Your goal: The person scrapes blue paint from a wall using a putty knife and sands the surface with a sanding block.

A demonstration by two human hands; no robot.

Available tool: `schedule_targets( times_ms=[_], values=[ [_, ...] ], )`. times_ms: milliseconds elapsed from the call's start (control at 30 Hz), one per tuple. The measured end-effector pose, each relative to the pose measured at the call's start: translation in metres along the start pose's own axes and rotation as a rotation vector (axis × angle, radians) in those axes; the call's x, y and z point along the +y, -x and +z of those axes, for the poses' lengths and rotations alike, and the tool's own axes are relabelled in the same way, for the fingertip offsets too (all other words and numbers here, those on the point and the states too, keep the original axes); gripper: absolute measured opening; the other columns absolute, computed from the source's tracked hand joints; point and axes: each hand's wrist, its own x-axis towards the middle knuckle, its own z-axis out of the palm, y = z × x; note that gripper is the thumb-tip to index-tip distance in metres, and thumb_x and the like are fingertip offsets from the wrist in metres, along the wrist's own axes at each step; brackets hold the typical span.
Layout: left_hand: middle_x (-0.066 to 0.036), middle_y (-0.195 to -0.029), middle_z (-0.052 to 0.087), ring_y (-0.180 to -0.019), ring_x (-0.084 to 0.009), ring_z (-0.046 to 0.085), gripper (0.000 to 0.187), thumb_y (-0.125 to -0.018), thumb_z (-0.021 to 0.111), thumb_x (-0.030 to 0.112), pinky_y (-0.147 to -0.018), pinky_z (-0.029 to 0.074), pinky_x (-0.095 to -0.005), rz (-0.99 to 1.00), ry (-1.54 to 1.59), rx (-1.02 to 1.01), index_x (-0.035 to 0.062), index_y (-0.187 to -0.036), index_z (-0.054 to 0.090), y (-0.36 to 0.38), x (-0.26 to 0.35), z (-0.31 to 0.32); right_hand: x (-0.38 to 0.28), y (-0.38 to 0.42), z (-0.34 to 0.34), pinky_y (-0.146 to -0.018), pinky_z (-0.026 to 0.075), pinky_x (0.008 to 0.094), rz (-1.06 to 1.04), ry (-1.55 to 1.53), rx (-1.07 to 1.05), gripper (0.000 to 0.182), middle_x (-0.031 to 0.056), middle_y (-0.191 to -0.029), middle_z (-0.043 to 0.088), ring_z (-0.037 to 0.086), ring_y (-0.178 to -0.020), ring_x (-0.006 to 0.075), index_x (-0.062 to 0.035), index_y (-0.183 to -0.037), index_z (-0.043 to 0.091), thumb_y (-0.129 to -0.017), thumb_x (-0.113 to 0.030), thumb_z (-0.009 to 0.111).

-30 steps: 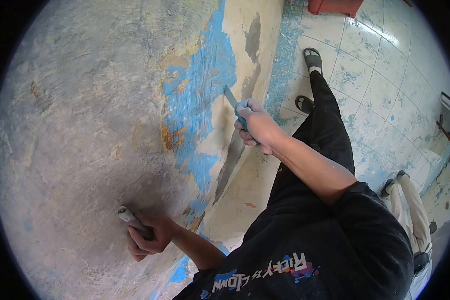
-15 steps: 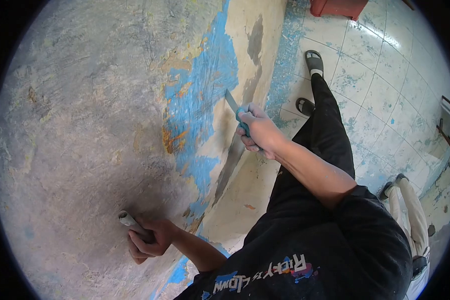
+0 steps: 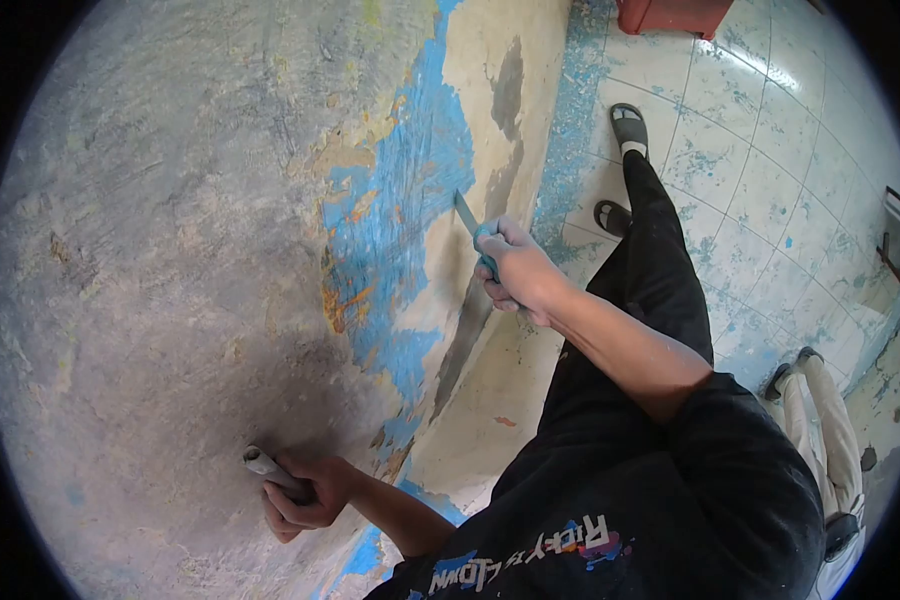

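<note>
My right hand point(image 3: 518, 268) is closed round the teal handle of a scraper point(image 3: 467, 212). Its narrow metal blade points up and left, with the tip at the edge between blue paint point(image 3: 400, 210) and a cream patch of wall. Lower left, my left hand point(image 3: 305, 500) grips a grey tube-like piece point(image 3: 274, 470) with a hollow-looking end, held close to the wall point(image 3: 170, 300). That wall has a rough grey surface, with orange marks point(image 3: 350, 305) beside the blue.
The tiled floor point(image 3: 705, 150) is spotted with blue flakes, densest along the wall's foot. My sandalled feet stand on it. A red plastic item point(image 3: 675, 15) is at the top. Lower right, another person's pale-trousered legs point(image 3: 825, 430) show.
The view has shifted slightly. The scraper tip sits a little lower along the edge of the blue paint, and my left hand appears slightly lower and further right. Both grips stay the same.
</note>
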Motion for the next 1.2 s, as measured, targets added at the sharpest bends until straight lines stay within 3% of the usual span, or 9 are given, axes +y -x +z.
schedule_targets(
  times_ms=[133, 333, 433, 533, 667, 833, 1033, 1133, 1200],
  values=[
    [-0.006, -0.094, 0.062, -0.093, -0.0245, 0.051, 0.031, -0.079, 0.084, 0.02, -0.075, 0.041, -0.0392, -0.029, 0.007, 0.003, 0.0067, -0.1, 0.066, 0.001, 0.003, 0.0, 0.013, -0.022, -0.012, -0.037, 0.026, 0.0262, -0.009, 0.061, 0.092, 0.01, 0.0056, -0.079, 0.046, 0.033, -0.046, 0.0093, -0.0166, -0.107, 0.042, -0.103, -0.025, 0.044],
    [-0.007, -0.096, 0.062, -0.095, -0.025, 0.051, 0.031, -0.08, 0.084, 0.02, -0.075, 0.042, -0.0395, -0.015, -0.006, -0.015, 0.0063, -0.101, 0.066, 0.001, -0.002, -0.003, 0.005, 0.004, -0.002, -0.039, 0.029, 0.0252, -0.003, 0.02, -0.033, 0.011, 0.0058, -0.079, 0.047, 0.034, -0.046, 0.0084, -0.0159, -0.107, 0.042, -0.102, -0.026, 0.045],
    [-0.007, -0.096, 0.062, -0.095, -0.025, 0.051, 0.031, -0.08, 0.084, 0.02, -0.075, 0.042, -0.0396, -0.003, 0.002, -0.019, 0.0058, -0.101, 0.066, 0.002, -0.002, -0.004, 0.003, -0.023, -0.015, -0.04, 0.031, 0.0258, -0.018, 0.037, 0.076, 0.012, 0.0059, -0.079, 0.047, 0.035, -0.046, 0.0088, -0.0152, -0.107, 0.042, -0.103, -0.026, 0.044],
    [-0.008, -0.096, 0.062, -0.096, -0.0251, 0.051, 0.031, -0.081, 0.084, 0.02, -0.075, 0.042, -0.0395, 0.009, -0.005, -0.009, 0.0053, -0.102, 0.065, 0.001, 0.001, 0.001, 0.002, -0.009, -0.006, -0.04, 0.031, 0.0266, 0.002, 0.025, 0.006, 0.013, 0.0057, -0.079, 0.047, 0.035, -0.046, 0.0093, -0.0149, -0.107, 0.042, -0.103, -0.026, 0.044],
    [-0.008, -0.096, 0.061, -0.096, -0.0255, 0.051, 0.031, -0.08, 0.083, 0.019, -0.075, 0.043, -0.0392, -0.057, 0.035, -0.007, 0.0045, -0.1, 0.066, 0.001, 0.004, 0.0, 0.015, -0.026, -0.016, -0.041, 0.03, 0.0268, -0.048, 0.079, 0.069, 0.012, 0.0048, -0.077, 0.047, 0.036, -0.047, 0.0091, -0.0155, -0.107, 0.042, -0.103, -0.026, 0.044],
    [-0.008, -0.094, 0.061, -0.094, -0.0256, 0.05, 0.032, -0.08, 0.084, 0.023, -0.074, 0.042, -0.039, -0.053, 0.03, 0.013, 0.0037, -0.099, 0.066, 0.001, 0.004, 0.003, 0.005, -0.001, -0.002, -0.041, 0.029, 0.0263, 0.003, 0.044, -0.017, 0.01, 0.004, -0.076, 0.047, 0.036, -0.047, 0.0089, -0.017, -0.106, 0.042, -0.102, -0.026, 0.044],
    [-0.006, -0.093, 0.061, -0.091, -0.0252, 0.05, 0.034, -0.08, 0.084, 0.025, -0.075, 0.039, -0.0401, -0.034, 0.018, -0.007, 0.0055, -0.1, 0.066, -0.001, 0.003, -0.001, 0.013, -0.039, -0.019, -0.04, 0.028, 0.026, -0.047, 0.067, 0.075, 0.01, 0.0039, -0.078, 0.047, 0.036, -0.048, 0.0091, -0.0169, -0.106, 0.042, -0.102, -0.026, 0.044],
    [-0.004, -0.093, 0.061, -0.091, -0.0246, 0.05, 0.033, -0.08, 0.084, 0.025, -0.077, 0.037, -0.0406, -0.022, 0.025, 0.003, 0.0064, -0.1, 0.065, 0.0, 0.001, -0.001, 0.007, -0.004, -0.004, -0.041, 0.03, 0.0268, -0.017, 0.081, -0.025, 0.011, 0.0038, -0.078, 0.047, 0.037, -0.049, 0.0099, -0.0161, -0.106, 0.041, -0.103, -0.026, 0.044],
    [-0.004, -0.093, 0.061, -0.091, -0.0243, 0.05, 0.032, -0.08, 0.084, 0.025, -0.077, 0.037, -0.0407, -0.022, 0.039, 0.003, 0.0066, -0.1, 0.065, 0.0, 0.004, 0.002, 0.017, -0.029, -0.016, -0.041, 0.031, 0.0276, -0.046, 0.122, 0.055, 0.012, 0.0037, -0.078, 0.047, 0.037, -0.05, 0.0101, -0.0159, -0.106, 0.041, -0.103, -0.027, 0.044]
  ],
)
